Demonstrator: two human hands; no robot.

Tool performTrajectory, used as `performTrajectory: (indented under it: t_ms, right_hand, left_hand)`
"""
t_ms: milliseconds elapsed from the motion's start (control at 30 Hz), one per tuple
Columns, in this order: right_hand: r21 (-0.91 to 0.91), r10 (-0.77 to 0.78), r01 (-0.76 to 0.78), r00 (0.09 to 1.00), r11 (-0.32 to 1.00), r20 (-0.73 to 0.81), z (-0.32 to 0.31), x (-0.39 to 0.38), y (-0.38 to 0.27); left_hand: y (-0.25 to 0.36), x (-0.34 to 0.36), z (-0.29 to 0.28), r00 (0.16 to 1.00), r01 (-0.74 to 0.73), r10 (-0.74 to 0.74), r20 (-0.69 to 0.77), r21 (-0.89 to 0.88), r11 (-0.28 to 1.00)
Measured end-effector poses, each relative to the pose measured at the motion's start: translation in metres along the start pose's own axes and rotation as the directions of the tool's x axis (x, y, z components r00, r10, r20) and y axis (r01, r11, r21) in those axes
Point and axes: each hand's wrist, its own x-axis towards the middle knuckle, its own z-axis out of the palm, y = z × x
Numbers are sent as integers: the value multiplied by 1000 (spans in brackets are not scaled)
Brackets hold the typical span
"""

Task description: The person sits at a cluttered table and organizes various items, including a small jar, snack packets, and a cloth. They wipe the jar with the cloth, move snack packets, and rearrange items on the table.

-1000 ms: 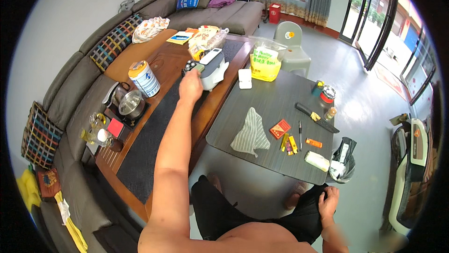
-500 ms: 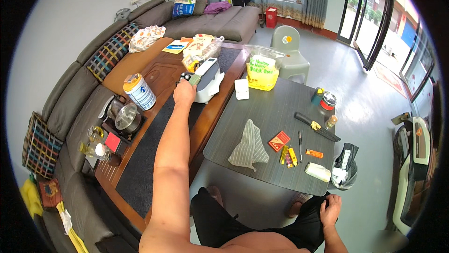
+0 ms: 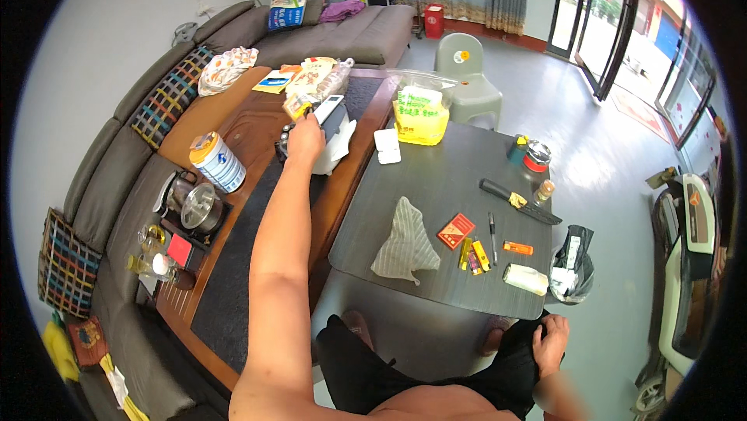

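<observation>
My left arm stretches far forward over the wooden coffee table. Its hand is at the left side of a dark grey and white device with a small display on top. Several small dark rounded items sit just left of that hand. A small yellow package lies beyond the fingertips. The fingers are mostly hidden behind the back of the hand, so I cannot tell what they hold. My right hand rests on my right thigh, fingers loosely spread, with nothing in it.
On the dark side table are a striped cloth, red box, pen, sheathed knife, white roll and yellow bag. A large tin and a glass-lidded pot stand left of my arm.
The olive-green block seen at my left fingers earlier is out of sight now. That hand has shifted slightly against the device. The whole view has swung a little. My right hand stays on the thigh.
</observation>
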Motion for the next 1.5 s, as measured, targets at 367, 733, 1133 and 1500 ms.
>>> performTrajectory:
  t_ms: [367, 733, 1133, 1500]
  right_hand:
    - [-23, 29, -29, 1000, 999, -9, -1, 3, 7]
    - [-17, 59, -59, 998, 998, -21, -3, -5, 15]
    - [45, 41, -39, 998, 998, -41, -6, -17, 18]
    - [68, 1, 4, 998, 998, -71, -5, -24, 19]
  left_hand:
    - [14, 6, 8, 997, -74, 62, 52, 266, 961]
    - [158, -106, -4, 896, -438, 441, -50, -268, 858]
    - [240, -245, 82, 884, -343, 432, 178, -379, 859]
    - [37, -190, 43, 832, 357, -530, -162, -575, 736]
